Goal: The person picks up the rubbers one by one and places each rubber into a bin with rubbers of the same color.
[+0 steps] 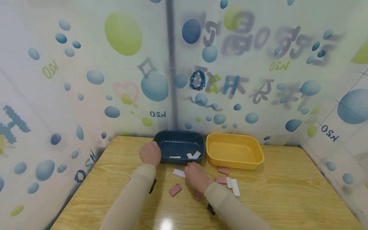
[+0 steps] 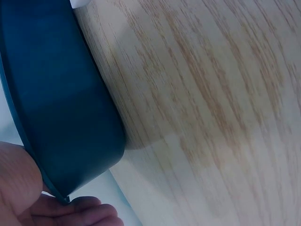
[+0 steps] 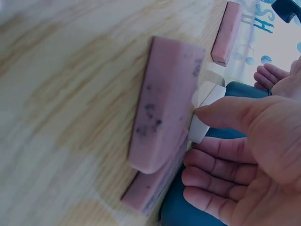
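My left hand (image 1: 150, 153) grips the left end of a dark blue tray (image 1: 179, 162), thumb on one side of the rim and fingers on the other in the left wrist view. At the tray's front edge, my right hand (image 1: 198, 176) pinches a white block (image 3: 201, 125) between thumb and forefinger. Its other fingers are loosely bent. The same white block (image 1: 178, 173) shows beside that hand in the head view. A pink block (image 3: 167, 103) with dark smudges appears close to the right hand, overlapping a second pink block (image 3: 149, 190). Several white pieces (image 1: 196, 155) lie inside the blue tray.
A yellow tray (image 1: 234, 163) stands just right of the blue one. In front of it are a pink block (image 1: 223, 170), another pink block (image 1: 220, 180) and two white blocks (image 1: 235, 187). One more pink block (image 1: 175, 189) lies nearer on the wooden table (image 1: 287, 191). A printed curtain (image 1: 138, 64) hangs behind.
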### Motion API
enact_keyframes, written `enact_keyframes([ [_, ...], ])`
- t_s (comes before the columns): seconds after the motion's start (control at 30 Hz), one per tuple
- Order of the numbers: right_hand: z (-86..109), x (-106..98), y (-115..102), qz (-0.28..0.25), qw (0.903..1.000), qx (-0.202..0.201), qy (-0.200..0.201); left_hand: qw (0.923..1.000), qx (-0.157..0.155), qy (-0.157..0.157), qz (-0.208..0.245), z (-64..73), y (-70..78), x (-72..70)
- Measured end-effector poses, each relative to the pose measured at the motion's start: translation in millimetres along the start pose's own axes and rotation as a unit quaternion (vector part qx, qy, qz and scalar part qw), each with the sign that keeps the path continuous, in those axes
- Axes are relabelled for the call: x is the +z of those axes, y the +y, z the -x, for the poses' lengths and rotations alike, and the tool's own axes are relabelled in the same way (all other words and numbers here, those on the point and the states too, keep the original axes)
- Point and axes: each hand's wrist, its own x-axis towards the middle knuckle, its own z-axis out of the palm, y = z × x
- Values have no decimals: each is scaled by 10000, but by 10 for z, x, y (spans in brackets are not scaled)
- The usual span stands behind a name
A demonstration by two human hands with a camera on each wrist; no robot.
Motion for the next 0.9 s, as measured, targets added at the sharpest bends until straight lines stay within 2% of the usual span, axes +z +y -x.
enact_keyframes([
  [0.27, 7, 5, 14, 229, 9997, 51, -2, 10000, -21, 71, 24, -7, -9, 34],
  [0.53, 32, -47, 48, 82, 10000, -12, -41, 10000, -16, 73, -13, -11, -4, 23],
  [0.9, 70, -125, 126, -145, 9992, -195, 329, 10000, -35, 10, -52, -3, 1, 1],
])
